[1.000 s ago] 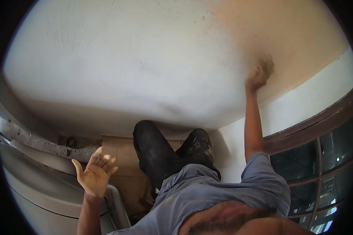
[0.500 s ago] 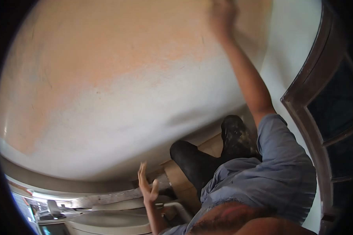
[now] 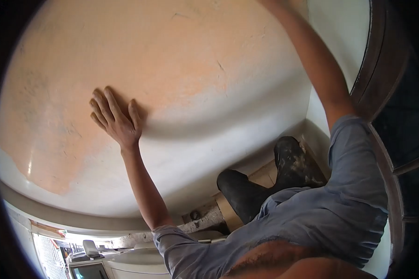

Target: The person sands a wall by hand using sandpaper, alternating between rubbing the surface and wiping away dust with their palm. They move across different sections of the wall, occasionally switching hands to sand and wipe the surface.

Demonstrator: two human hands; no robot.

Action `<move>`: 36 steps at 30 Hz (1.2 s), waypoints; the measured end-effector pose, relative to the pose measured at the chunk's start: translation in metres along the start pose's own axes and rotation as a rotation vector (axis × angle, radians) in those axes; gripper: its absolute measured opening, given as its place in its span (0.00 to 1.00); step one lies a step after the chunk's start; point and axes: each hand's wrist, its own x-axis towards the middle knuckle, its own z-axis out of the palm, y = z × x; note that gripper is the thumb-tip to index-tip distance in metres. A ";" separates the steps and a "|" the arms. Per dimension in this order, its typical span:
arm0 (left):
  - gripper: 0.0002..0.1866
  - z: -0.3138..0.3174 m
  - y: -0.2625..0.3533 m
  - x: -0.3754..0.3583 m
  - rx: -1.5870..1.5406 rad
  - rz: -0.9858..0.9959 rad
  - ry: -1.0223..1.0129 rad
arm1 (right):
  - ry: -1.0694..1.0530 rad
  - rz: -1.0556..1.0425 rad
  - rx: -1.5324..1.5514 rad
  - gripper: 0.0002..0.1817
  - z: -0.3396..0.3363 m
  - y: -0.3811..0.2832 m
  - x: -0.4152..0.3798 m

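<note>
My left hand (image 3: pixel 118 118) lies against the wall (image 3: pixel 172 60), fingers spread and nothing in its grasp. The wall is orange-peach above and whitish below, with scuffs and dark scratches around the hand. My right forearm (image 3: pixel 312 56) reaches up past the top edge of the view. The right hand itself is out of view, so what it holds or touches is hidden.
A dark wooden frame (image 3: pixel 381 60) with dark panes runs along the right, beside a white wall strip (image 3: pixel 337 35). Below are my dark, stained trousers (image 3: pixel 293 162) and a tiled floor (image 3: pixel 228 211). A pale vehicle (image 3: pixel 135 262) stands at lower left.
My left hand has risen from beside my body to lie on the wall. My right hand, blurred at the top before, has moved up out of view.
</note>
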 end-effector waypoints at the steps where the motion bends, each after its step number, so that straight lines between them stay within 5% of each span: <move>1: 0.35 0.005 0.004 -0.003 0.026 -0.032 0.012 | -0.028 0.001 0.050 0.21 -0.001 0.001 -0.019; 6: 0.35 0.019 0.038 -0.021 0.096 -0.140 0.070 | -0.100 -0.146 0.315 0.21 -0.023 -0.016 -0.215; 9: 0.36 0.017 0.040 -0.019 0.097 -0.136 0.071 | -0.184 -0.226 0.086 0.20 -0.031 0.001 -0.137; 10: 0.36 0.015 0.039 -0.019 0.099 -0.129 0.066 | -0.355 0.047 0.030 0.19 -0.025 0.009 -0.100; 12: 0.36 0.015 0.041 -0.016 0.094 -0.124 0.073 | -0.290 0.291 0.162 0.19 -0.008 0.040 -0.002; 13: 0.36 0.014 0.042 -0.016 0.095 -0.116 0.085 | -0.062 0.256 0.353 0.21 -0.001 0.057 0.035; 15: 0.35 0.010 0.048 -0.012 0.099 -0.111 0.108 | -0.030 0.199 0.302 0.20 -0.006 0.085 0.046; 20: 0.34 0.014 0.047 -0.015 0.077 -0.145 0.121 | -0.053 0.071 0.073 0.19 -0.055 0.113 -0.180; 22: 0.33 0.015 0.047 -0.011 0.093 -0.124 0.134 | -0.094 0.176 0.154 0.20 -0.071 0.107 -0.249; 26: 0.34 0.013 0.047 -0.012 0.084 -0.117 0.104 | 0.002 0.009 0.047 0.14 -0.047 0.129 -0.105; 31: 0.35 0.019 0.038 -0.019 0.090 -0.091 0.110 | -0.002 0.032 0.073 0.21 -0.024 0.150 0.018; 36: 0.32 0.019 0.039 -0.018 0.096 -0.094 0.146 | -0.086 0.121 0.063 0.15 -0.077 0.146 -0.225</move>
